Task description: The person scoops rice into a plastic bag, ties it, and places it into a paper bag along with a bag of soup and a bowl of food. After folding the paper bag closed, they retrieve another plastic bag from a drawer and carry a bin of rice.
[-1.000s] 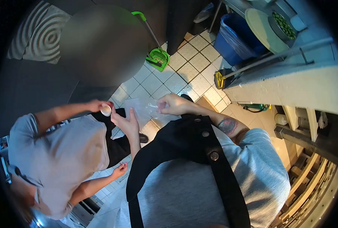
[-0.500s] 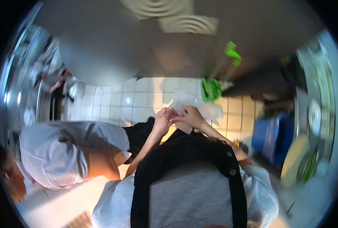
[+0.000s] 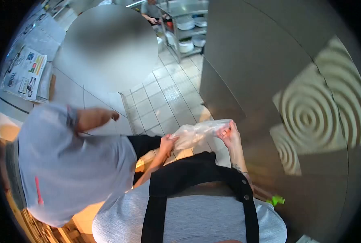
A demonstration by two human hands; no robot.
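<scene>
Head view: left hand (image 3: 167, 142) pinching near corner of clear plastic bag (image 3: 196, 133), right hand (image 3: 228, 133) gripping far end, bag stretched between, chest-high over tiled floor (image 3: 164, 97). Co-worker in grey shirt (image 3: 67, 162) close at left.

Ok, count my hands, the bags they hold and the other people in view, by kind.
Hands: 2, left hand and right hand
Clear plastic bag: 1
Other people: 2, co-worker beside, person at far shelves
Total: 5
</scene>
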